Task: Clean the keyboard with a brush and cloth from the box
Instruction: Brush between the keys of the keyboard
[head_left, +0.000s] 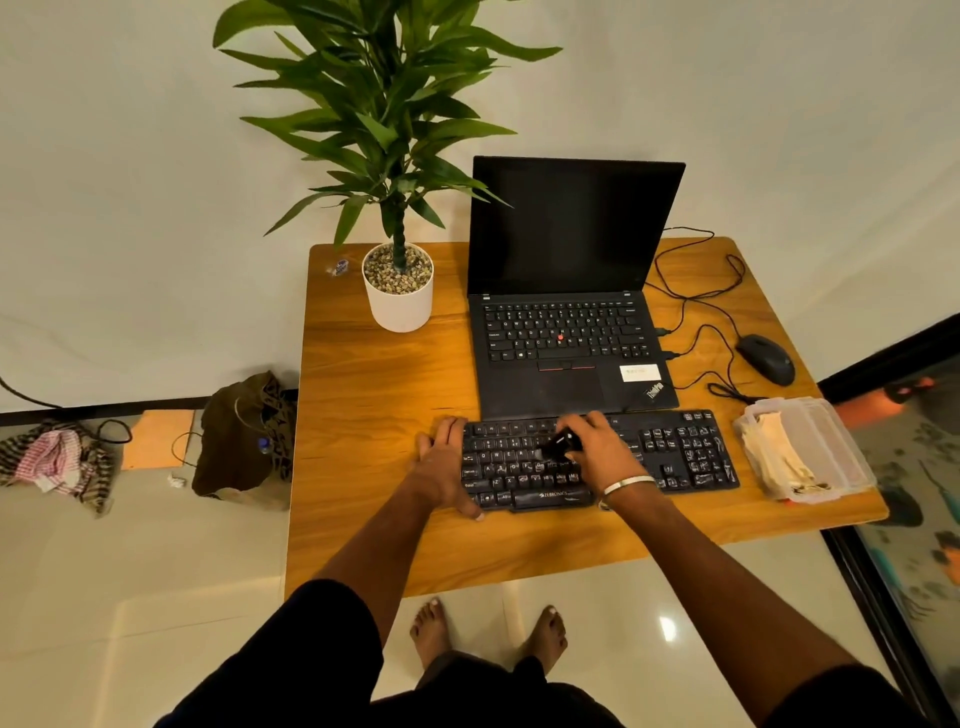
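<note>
Head view showed the right hand (592, 441) curled around the brush (561, 444) over the keyboard (675, 457), whose length ran three to nine o'clock. The left hand (441, 457) pressed flat on its nine o'clock end; the cloth (774, 452) lay boxed at three o'clock.

You worked under warm, fairly dim indoor light that left a white glare spot on the floor tiles (667, 627). Your wide lens bowed the edges, and the brush (563, 443) was motion-blurred.
</note>
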